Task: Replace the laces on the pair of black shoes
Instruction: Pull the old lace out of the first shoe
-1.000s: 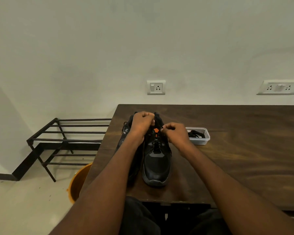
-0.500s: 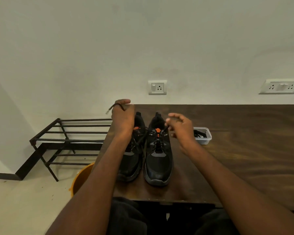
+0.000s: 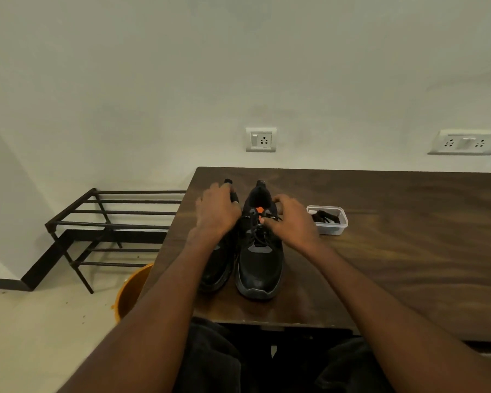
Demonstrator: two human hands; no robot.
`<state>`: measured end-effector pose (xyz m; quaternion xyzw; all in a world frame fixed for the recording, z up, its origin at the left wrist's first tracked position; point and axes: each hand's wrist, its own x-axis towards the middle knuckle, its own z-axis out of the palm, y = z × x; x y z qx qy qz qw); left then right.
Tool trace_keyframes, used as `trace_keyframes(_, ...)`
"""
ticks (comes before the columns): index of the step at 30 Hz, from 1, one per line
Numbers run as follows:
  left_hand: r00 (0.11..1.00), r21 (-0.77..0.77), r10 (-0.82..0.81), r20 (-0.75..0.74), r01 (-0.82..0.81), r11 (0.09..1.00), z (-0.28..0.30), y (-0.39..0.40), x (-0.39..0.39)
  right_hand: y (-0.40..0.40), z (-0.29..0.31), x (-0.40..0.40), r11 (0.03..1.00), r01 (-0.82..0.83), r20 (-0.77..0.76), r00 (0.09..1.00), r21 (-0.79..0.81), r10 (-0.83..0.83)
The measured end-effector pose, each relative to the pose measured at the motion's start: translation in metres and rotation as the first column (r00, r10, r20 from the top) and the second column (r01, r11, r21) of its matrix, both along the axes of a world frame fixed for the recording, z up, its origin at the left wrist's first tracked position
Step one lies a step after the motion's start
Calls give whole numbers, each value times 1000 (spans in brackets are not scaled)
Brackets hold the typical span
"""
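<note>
Two black shoes stand side by side on the dark wooden table (image 3: 394,251), toes toward me. The right shoe (image 3: 260,268) shows an orange patch on its tongue and a black lace (image 3: 257,231) through its eyelets. My right hand (image 3: 292,219) pinches that lace at the top eyelets with thumb and finger. The left shoe (image 3: 217,276) is mostly covered by my left hand (image 3: 217,211), which lies curled over its collar; what its fingers hold is hidden. A small clear plastic box (image 3: 330,226) with black laces inside sits just right of my right hand.
A black metal rack (image 3: 111,222) stands on the floor left of the table, with an orange bucket (image 3: 131,290) by the table's near left corner. Wall sockets (image 3: 261,139) sit above the table's far edge.
My left hand, raised to the left with a lace end half a second ago, has dropped onto the left shoe. My right hand has closed in on the right shoe's top eyelets.
</note>
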<state>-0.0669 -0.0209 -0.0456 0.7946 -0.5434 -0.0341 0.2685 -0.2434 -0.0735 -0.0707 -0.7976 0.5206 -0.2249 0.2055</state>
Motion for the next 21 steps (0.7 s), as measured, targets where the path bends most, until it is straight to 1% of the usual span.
trace_keyframes(1, 997, -2, -67, -37, 67, 998, -1, -2, -4, -1, 0, 4, 996, 36, 30, 999, 81, -38)
trace_keyframes(2, 990, -5, -122, -76, 122, 993, -2, -4, -7, -2, 3, 5, 976, 64, 118, 989, 207, -90)
trace_keyframes(3, 981, -5, -161, -112, 161, 987, -3, -6, -11, -4, 8, 2, 928, 64, 253, 953, 366, -165)
trace_keyframes(4, 972, -5, -191, -134, 192, 981, -3, -8, -13, -4, 15, -3, 851, 19, 395, 880, 525, -263)
trace_keyframes(5, 966, 1, -217, -137, 220, 976, -4, -10, -16, -4, 23, -10, 761, -78, 521, 773, 644, -362)
trace_keyframes(6, 963, 17, -237, -127, 241, 970, -4, -12, -17, -5, 29, -19, 695, -195, 629, 634, 692, -449)
trace_keyframes(7, 961, 40, -253, -112, 259, 965, -4, -15, -18, -6, 34, -28, 667, -298, 713, 470, 683, -520)
trace_keyframes(8, 958, 69, -268, -99, 275, 959, -3, -17, -19, -8, 39, -36, 675, -340, 755, 339, 655, -562)
trace_keyframes(9, 956, 95, -282, -86, 289, 952, -2, -18, -19, -10, 40, -42, 700, -323, 771, 264, 637, -580)
trace_keyframes(10, 954, 117, -290, -70, 297, 948, -2, -19, -20, -14, 38, -49, 758, -202, 777, 293, 620, -557)
trace_keyframes(11, 955, 136, -293, -47, 296, 945, -2, -20, -20, -17, 34, -54, 823, -2, 748, 418, 569, -516)
trace_keyframes(12, 957, 146, -290, -25, 291, 946, -1, -21, -20, -21, 30, -58, 875, 194, 671, 575, 444, -468)
trace_keyframes(13, 958, 146, -287, -12, 286, 947, 0, -23, -21, -25, 24, -63, 903, 326, 564, 706, 279, -429)
trace_keyframes(14, 958, 143, -287, -4, 284, 948, 1, -24, -22, -30, 18, -68, 917, 368, 437, 807, 156, -398)
trace_keyframes(15, 957, 146, -289, -3, 286, 947, 1, -25, -23, -31, 15, -72, 929, 355, 290, 883, 103, -370)
trace_keyframes(16, 956, 156, -293, -7, 290, 944, 1, -26, -25, -32, 10, -74, 939, 327, 138, 931, 103, -339)
trace_keyframes(17, 954, 170, -298, -11, 296, 940, 1, -28, -26, -32, 5, -76, 946, 299, -16, 954, 126, -299)
trace_keyframes(18, 952, 187, -304, -12, 301, 935, 0, -29, -27, -31, 1, -76, 953, 263, -158, 958, 147, -240)
trace_keyframes(19, 950, 207, -312, -12, 308, 929, -1, -31, -27, -27, 0, -74, 961, 223, -265, 948, 162, -175)
trace_keyframes(20, 948, 230, -319, -13, 313, 921, -2, -33, -29, -24, -1, -70, 973, 173, -314, 942, 151, -119)
trace_keyframes(21, 947, 250, -322, -12, 315, 916, -2, -34, -29, -22, -1, -64, 983, 121, -302, 951, 139, -75)
